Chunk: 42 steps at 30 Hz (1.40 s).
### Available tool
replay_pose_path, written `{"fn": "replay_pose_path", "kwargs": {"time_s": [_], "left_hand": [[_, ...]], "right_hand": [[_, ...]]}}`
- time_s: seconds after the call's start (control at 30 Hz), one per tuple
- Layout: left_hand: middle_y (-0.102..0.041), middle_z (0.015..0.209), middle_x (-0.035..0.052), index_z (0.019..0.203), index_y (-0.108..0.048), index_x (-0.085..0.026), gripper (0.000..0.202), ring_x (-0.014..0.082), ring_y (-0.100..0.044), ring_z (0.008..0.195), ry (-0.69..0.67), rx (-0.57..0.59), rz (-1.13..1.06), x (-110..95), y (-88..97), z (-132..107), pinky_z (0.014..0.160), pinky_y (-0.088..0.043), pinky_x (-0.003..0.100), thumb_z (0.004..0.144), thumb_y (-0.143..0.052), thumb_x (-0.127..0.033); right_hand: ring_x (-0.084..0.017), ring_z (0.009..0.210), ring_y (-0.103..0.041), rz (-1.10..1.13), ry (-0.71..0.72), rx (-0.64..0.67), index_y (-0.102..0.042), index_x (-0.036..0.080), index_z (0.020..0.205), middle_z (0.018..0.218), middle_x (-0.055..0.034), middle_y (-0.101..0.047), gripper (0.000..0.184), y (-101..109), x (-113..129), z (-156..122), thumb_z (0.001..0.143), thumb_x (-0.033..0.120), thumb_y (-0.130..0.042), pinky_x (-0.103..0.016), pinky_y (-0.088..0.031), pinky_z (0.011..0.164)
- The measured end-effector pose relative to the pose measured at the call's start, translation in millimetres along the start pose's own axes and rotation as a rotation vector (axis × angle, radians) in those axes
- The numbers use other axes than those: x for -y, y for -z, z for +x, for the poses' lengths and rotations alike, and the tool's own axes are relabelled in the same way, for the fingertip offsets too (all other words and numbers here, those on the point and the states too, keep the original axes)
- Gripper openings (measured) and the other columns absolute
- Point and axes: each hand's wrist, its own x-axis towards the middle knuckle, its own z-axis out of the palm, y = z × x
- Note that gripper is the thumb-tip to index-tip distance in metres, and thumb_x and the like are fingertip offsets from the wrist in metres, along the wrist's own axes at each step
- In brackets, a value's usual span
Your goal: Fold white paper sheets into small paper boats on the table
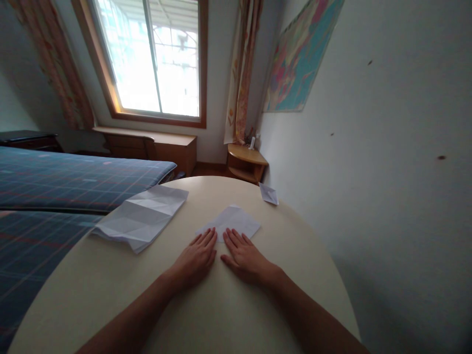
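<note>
A folded sheet of white paper lies flat near the middle of the round table. My left hand rests palm down, its stretched fingertips on the paper's near left edge. On the near right part of the same paper lie the fingers of my right hand, also flat and slightly spread, with the thumb on the tabletop. Neither hand grips anything. The fingers cover part of the paper's near edge.
The cream round table carries a larger creased paper sheet at its left and a small folded paper piece at its far right edge. A bed stands to the left, a white wall close on the right.
</note>
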Motion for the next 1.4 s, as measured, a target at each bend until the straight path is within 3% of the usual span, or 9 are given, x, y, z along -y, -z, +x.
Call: {"fn": "replay_pose_path", "kwargs": {"time_s": [0.23,0.37,0.43,0.6,0.73,0.8,1.0,1.27,1.4], "left_hand": [[-0.047,0.146,0.0204,0.135,-0.05,-0.005,0.047,0.0284,-0.04,0.138,0.15,-0.164,0.144,-1.2,10.2,0.8,0.115,-0.03,0.051,0.098,-0.033,-0.027],[-0.05,0.145,0.0148,0.132,-0.054,-0.01,0.042,0.0232,-0.044,0.136,-0.008,-0.259,0.089,-11.8,13.7,4.1,0.114,-0.035,0.043,0.096,-0.033,-0.02],[-0.051,0.144,0.0133,0.133,-0.053,-0.011,0.043,0.0212,-0.047,0.134,-0.048,-0.23,0.038,-13.5,10.5,5.4,0.112,-0.038,0.039,0.096,-0.032,-0.018],[-0.048,0.146,0.0164,0.136,-0.05,-0.01,0.044,0.025,-0.042,0.137,0.067,-0.136,-0.01,-4.5,0.5,6.0,0.113,-0.037,0.043,0.097,-0.034,-0.024],[-0.041,0.15,0.0181,0.138,-0.048,-0.01,0.048,0.0281,-0.035,0.141,0.143,-0.09,0.01,0.3,4.4,4.5,0.115,-0.032,0.046,0.097,-0.038,-0.032],[-0.039,0.151,0.0188,0.138,-0.048,-0.009,0.051,0.0295,-0.033,0.142,0.158,-0.075,0.018,-0.5,7.7,3.8,0.115,-0.031,0.046,0.095,-0.042,-0.037],[-0.038,0.151,0.0225,0.135,-0.049,-0.005,0.065,0.0326,-0.031,0.142,0.169,-0.078,0.005,-4.6,10.9,2.4,0.116,-0.029,0.046,0.089,-0.048,-0.051],[-0.037,0.152,0.0189,0.139,-0.045,-0.008,0.073,0.0292,-0.032,0.143,0.091,-0.067,-0.004,-10.2,7.8,-0.4,0.117,-0.027,0.044,0.085,-0.05,-0.058],[-0.033,0.155,0.0178,0.145,-0.038,-0.01,0.081,0.0294,-0.026,0.145,0.066,-0.029,-0.004,-1.9,8.2,-0.3,0.117,-0.025,0.045,0.087,-0.043,-0.066]], "right_hand": [[-0.033,0.142,-0.028,-0.074,0.028,-0.05,-0.035,0.014,0.149,0.155,-0.0165,-0.032,0.07,6.7,7.9,-1.8,0.096,0.06,-0.033,-0.05,-0.025,0.115],[-0.035,0.133,-0.039,-0.123,0.057,-0.11,-0.039,0.016,0.146,0.151,-0.0147,-0.04,0.062,6.2,16.7,-3.2,0.096,0.052,-0.041,-0.051,-0.032,0.109],[-0.034,0.129,-0.042,-0.132,0.085,-0.139,-0.041,0.014,0.145,0.148,-0.0152,-0.043,0.059,6.2,19.7,-3.7,0.094,0.045,-0.045,-0.049,-0.035,0.107],[-0.031,0.122,-0.048,-0.069,0.234,-0.108,-0.048,0.008,0.139,0.141,-0.0172,-0.051,0.057,16.8,18.8,-3.8,0.089,0.035,-0.054,-0.044,-0.039,0.106],[-0.023,0.118,-0.053,0.103,0.36,-0.047,-0.056,0.016,0.133,0.134,-0.0101,-0.06,0.046,28.1,7.2,-4.9,0.089,0.029,-0.055,-0.036,-0.038,0.107],[-0.024,0.126,-0.049,0.151,0.331,-0.041,-0.056,0.019,0.134,0.138,-0.0096,-0.057,0.048,30.0,-2.0,-6.1,0.089,0.035,-0.058,-0.038,-0.034,0.111],[-0.036,0.146,-0.018,0.136,0.176,0.09,-0.036,0.026,0.149,0.159,-0.0109,-0.024,0.086,27.7,-20.1,-7.4,0.078,0.067,-0.062,-0.053,-0.016,0.117],[-0.034,0.146,-0.018,0.133,0.236,0.109,-0.035,0.023,0.15,0.158,-0.0109,-0.025,0.082,29.7,-13.1,-6.8,0.082,0.06,-0.061,-0.049,-0.016,0.118],[-0.031,0.145,-0.023,0.165,0.25,0.106,-0.038,0.023,0.149,0.157,-0.0105,-0.029,0.08,31.9,-15.1,-7.6,0.081,0.057,-0.064,-0.047,-0.018,0.118]]}}
